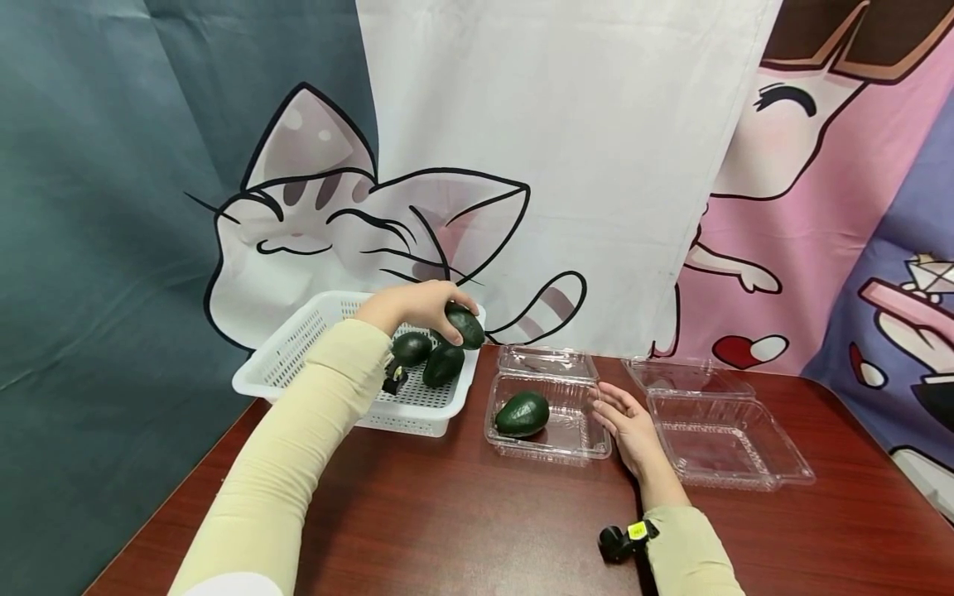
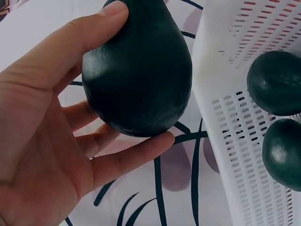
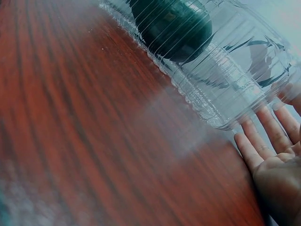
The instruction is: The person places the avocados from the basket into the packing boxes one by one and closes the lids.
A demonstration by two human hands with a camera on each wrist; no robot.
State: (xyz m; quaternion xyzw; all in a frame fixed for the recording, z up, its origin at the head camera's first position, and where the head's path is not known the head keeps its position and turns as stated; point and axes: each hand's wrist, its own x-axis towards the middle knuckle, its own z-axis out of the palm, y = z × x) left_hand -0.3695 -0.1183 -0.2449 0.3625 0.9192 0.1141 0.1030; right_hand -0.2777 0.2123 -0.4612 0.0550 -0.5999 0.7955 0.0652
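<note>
Up in the left hand [image 1: 417, 305], an avocado [image 1: 465, 326] is gripped between thumb and curled fingers, held over the right end of the white basket [image 1: 291, 364]. Across to the right, the side wall of a clear container [image 1: 572, 424] is touched by the right hand [image 1: 629, 426], fingers extended, well apart from the gripped fruit. Inside that container, a single avocado [image 1: 522, 415] is seen lying at the left; more avocados [image 1: 443, 367] are held in the basket. Beyond the right hand, a second clear container [image 1: 711, 447] is seen, lid raised.
</note>
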